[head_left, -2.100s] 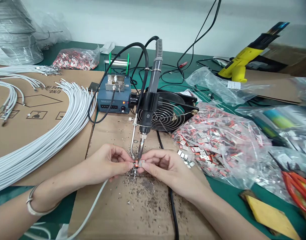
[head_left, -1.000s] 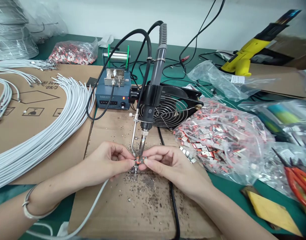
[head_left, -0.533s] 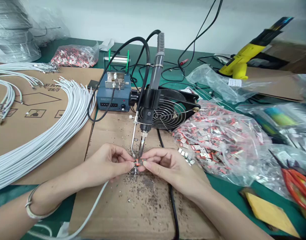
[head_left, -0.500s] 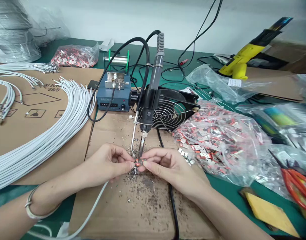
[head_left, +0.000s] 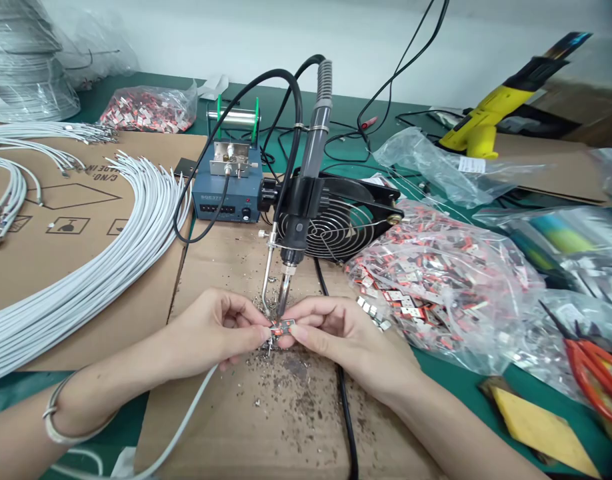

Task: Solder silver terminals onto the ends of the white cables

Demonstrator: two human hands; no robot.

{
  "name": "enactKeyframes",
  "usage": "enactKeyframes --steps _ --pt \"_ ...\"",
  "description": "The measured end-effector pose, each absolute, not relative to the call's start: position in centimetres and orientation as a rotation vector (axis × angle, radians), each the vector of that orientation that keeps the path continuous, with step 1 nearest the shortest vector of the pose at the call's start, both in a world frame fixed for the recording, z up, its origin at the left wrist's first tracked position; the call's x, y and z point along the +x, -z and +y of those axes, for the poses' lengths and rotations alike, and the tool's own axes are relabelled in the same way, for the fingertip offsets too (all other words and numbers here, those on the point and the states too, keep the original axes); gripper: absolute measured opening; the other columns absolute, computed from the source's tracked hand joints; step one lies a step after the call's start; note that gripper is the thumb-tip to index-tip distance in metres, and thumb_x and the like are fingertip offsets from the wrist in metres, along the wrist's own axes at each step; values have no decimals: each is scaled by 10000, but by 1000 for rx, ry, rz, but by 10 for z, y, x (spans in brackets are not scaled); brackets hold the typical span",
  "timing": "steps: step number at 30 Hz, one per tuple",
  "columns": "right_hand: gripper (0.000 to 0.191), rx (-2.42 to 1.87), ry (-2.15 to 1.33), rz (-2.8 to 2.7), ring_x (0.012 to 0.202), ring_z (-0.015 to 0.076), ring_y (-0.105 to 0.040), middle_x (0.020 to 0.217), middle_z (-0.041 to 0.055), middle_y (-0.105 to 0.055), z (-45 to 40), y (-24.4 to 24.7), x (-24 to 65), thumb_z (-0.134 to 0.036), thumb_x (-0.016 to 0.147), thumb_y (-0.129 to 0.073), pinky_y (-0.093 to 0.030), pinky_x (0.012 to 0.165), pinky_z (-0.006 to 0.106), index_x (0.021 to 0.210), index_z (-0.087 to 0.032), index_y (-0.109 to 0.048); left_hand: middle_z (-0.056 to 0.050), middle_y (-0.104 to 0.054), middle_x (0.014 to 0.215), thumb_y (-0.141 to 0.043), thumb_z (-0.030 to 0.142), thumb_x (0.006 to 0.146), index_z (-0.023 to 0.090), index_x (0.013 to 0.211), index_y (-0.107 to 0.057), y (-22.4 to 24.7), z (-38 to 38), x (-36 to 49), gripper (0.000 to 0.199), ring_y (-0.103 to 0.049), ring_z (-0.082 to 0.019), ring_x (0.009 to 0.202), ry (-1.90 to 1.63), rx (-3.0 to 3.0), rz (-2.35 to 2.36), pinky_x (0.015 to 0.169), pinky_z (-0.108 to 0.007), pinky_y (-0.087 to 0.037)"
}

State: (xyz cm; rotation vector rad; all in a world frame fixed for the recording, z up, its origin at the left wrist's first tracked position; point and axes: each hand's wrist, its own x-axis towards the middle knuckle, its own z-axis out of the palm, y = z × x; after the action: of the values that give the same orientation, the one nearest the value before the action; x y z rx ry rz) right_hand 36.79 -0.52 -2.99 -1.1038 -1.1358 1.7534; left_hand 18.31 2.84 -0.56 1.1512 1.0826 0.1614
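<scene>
Two pinches: left hand [head_left: 225, 328] on cable [head_left: 193, 400], right hand [head_left: 339, 337] on connector [head_left: 286, 327], by iron [head_left: 294, 241] (likely hot); a slip could cause burns.

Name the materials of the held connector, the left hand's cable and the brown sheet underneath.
Connector: perhaps silvery metal and orange plastic, by its pale edge and coloured patches. Cable: likely smooth white plastic, curving evenly. Brown sheet: probably matt cardboard, from its dull tan surface.

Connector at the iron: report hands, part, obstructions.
Left grip closed on cable. Right grip pinching connector. Iron tip right by connector, contact unclear. Debris scattered below.
</scene>
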Motion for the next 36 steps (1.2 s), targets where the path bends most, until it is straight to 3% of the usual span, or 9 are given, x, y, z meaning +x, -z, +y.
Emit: enactKeyframes --steps 10,23,36 --pt "155 -1127 -1732 -1163 723 117 -672 765 52 -713 -6 31 368 -268 729 -705 -509 671 193 833 -161 -662 76 -450 494 -648 311 658 97 788 -555 5 28 183 268 -388 23 369 -169 1154 1094 361 -74 -326" --pt "111 -1130 -1655 -1225 683 84 -667 721 25 -709 -6 30 365 -233 718 -700 -491 624 134 795 -162 -664 77 -452 482 -602 321 683 97 788 -561 11 28 183 251 -387 26 365 -184 1204 1103 360 -65 -314" --pt "109 -1218 -1546 -1357 692 108 -665 737 47 -708 -7 31 363 -190 723 -652 -484 596 167 815 -146 -614 79 -458 507 -639 384 649 99 776 -537 17 28 180 328 -422 20 398 -238 1211 1075 379 -76 -382"
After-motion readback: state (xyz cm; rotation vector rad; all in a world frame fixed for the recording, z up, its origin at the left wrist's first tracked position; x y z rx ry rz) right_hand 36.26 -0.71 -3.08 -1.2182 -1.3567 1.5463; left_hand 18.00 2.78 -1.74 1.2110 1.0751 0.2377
